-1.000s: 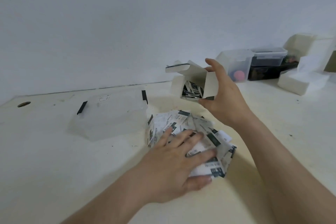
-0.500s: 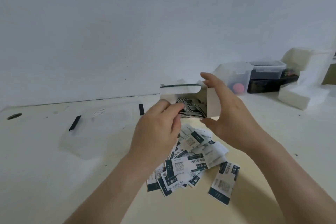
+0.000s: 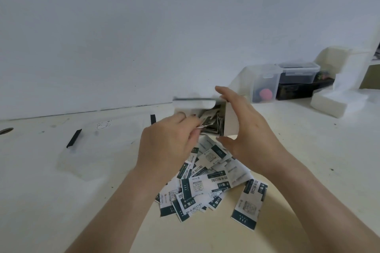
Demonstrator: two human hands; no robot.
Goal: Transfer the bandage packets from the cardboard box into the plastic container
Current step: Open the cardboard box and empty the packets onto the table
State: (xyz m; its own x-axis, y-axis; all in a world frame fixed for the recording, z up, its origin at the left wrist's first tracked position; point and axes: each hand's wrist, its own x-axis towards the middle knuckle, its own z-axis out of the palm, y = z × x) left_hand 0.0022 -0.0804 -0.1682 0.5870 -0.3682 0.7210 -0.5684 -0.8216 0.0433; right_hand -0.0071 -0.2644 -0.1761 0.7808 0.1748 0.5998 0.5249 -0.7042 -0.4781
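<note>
Right hand [image 3: 248,129] grips the cardboard box [image 3: 232,122] between thumb and fingers; left hand [image 3: 168,146] pinches bandage packets [image 3: 208,120] at its mouth, above a loose pile [image 3: 216,184] on the table [image 3: 308,170]

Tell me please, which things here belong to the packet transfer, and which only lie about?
Belong to the job: cardboard box in the right hand; bandage packets in a pile, some pinched by the left hand; plastic container.
Just lying about: lidded tubs; black case; white foam blocks.
</note>
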